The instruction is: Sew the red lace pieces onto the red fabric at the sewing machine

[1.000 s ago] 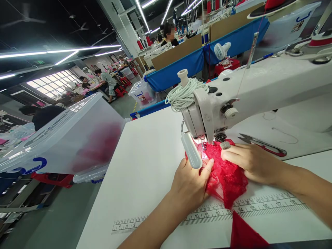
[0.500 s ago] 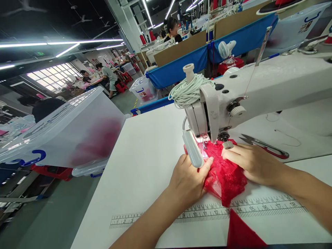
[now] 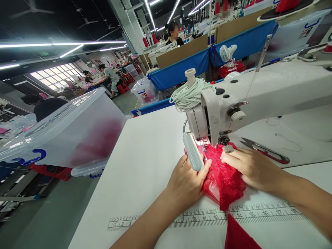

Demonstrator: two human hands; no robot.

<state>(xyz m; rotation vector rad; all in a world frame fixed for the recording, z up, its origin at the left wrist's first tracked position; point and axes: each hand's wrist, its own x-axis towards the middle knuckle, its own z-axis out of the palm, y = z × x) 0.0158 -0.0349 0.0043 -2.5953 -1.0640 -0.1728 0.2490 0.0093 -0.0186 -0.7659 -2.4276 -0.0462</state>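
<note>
A piece of red lace fabric (image 3: 228, 185) with sheer mesh lies bunched under the presser foot (image 3: 204, 148) of a white sewing machine (image 3: 272, 83). My left hand (image 3: 185, 180) holds the fabric's left side, thumb on top; a pale lamp (image 3: 193, 152) hides some of its fingers. From the right, my right hand (image 3: 251, 167) grips the lace with bent fingers, close to the needle area. Thread snips (image 3: 267, 150) with a red handle lie behind my right hand. Nearer me, a pointed red cloth piece (image 3: 238, 235) sits at the table's front edge.
A printed ruler (image 3: 197, 218) runs along the white table (image 3: 140, 155). Left of the table stands a translucent bin (image 3: 64, 131) with reddish contents. Coiled pale cord (image 3: 192, 93) tops the machine head. Beyond are a small fan (image 3: 227, 53), blue cloth troughs and several people.
The view has shifted slightly, so the machine and ruler appear a little lower. Both hands keep nearly the same hold on the red lace fabric at the machine.
</note>
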